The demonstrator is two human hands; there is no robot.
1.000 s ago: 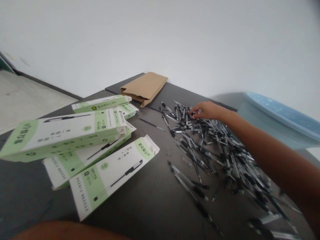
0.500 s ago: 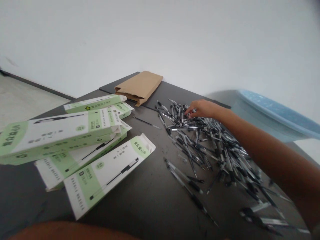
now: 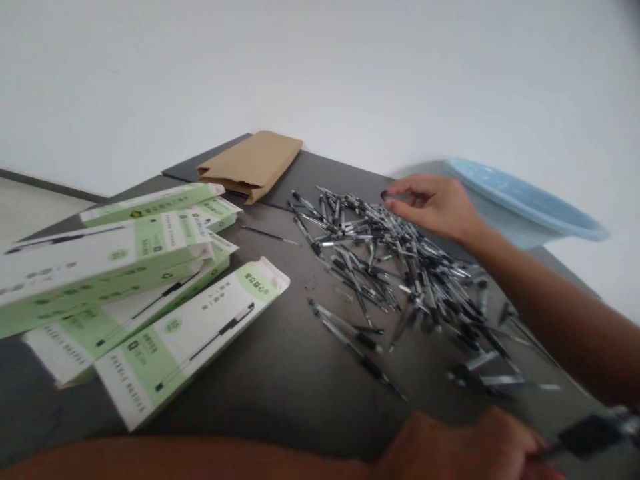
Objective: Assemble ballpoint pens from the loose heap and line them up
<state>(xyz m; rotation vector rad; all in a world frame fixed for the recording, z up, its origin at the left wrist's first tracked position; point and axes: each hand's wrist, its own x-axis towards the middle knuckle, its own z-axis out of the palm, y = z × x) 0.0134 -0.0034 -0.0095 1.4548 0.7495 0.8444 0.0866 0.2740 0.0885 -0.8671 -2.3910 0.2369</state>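
Note:
My right hand (image 3: 433,205) is over the far side of a heap of gel pens (image 3: 415,260), its thumb and forefinger pinched on a small black piece that looks like a pen cap (image 3: 384,195). Low in the picture, blurred and cut off by the bottom edge, is my left hand (image 3: 465,443). Its fingers are closed, and a pen (image 3: 590,433) with a black grip sticks out to the right of them. Several clear and black pens (image 3: 360,347) lie loose on the near side of the heap.
Green and white pen boxes (image 3: 195,333) are stacked on the left of the dark table (image 3: 280,373). A brown paper bag (image 3: 253,160) lies at the back. One thin pen refill (image 3: 270,235) is between boxes and heap. A blue plastic basin (image 3: 530,200) stands at the right.
My right hand has risen from the pens and moved right, with a small black piece in its fingertips. My left hand has come into view at the bottom with a pen. The view has shifted right.

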